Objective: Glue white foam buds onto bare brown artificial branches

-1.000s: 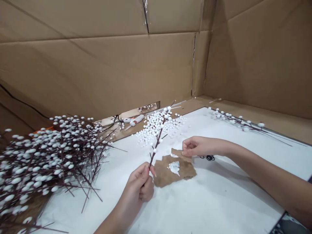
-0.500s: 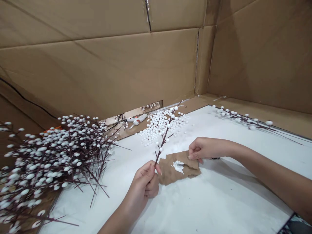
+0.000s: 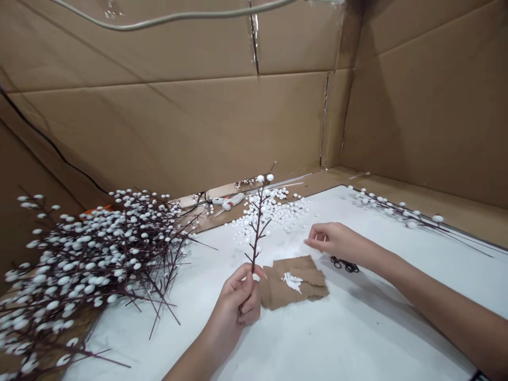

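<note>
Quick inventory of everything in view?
Branch pile: one heap, dark stems, white balls, far left.
Loose balls: many, white, far end of board.
Lone branch: one, dark and white, far right.
Torn cardboard: two pieces, brown, white smear, mid-board.
Black rings: several, black, beside cardboard.
Glue gun: one, white, behind board.
White board: one, white, underneath.
Cardboard walls: brown, behind and right.
Cable: one, grey, overhead.
Held branch: one, dark and white, upright.
Left hand: one, gripping held branch.
Right hand: one, empty, above black rings.
</note>
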Action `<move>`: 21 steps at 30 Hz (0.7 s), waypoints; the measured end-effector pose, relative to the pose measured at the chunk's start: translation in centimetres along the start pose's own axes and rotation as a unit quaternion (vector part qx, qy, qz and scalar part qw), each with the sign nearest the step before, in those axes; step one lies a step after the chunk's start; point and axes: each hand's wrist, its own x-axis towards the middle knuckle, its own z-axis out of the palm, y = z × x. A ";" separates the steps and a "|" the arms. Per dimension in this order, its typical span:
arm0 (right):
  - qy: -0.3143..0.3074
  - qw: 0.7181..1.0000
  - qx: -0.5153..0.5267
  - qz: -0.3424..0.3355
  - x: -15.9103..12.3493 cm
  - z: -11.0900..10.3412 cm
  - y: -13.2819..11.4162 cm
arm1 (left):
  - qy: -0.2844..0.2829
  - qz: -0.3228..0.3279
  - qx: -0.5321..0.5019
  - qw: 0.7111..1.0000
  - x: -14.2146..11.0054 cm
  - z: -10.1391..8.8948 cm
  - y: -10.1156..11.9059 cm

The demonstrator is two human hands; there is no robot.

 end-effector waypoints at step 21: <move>0.048 0.963 -0.122 -0.237 12.4 -1.5 4.5 | 0.009 -0.009 -0.010 1.000 0.2 -0.2 0.1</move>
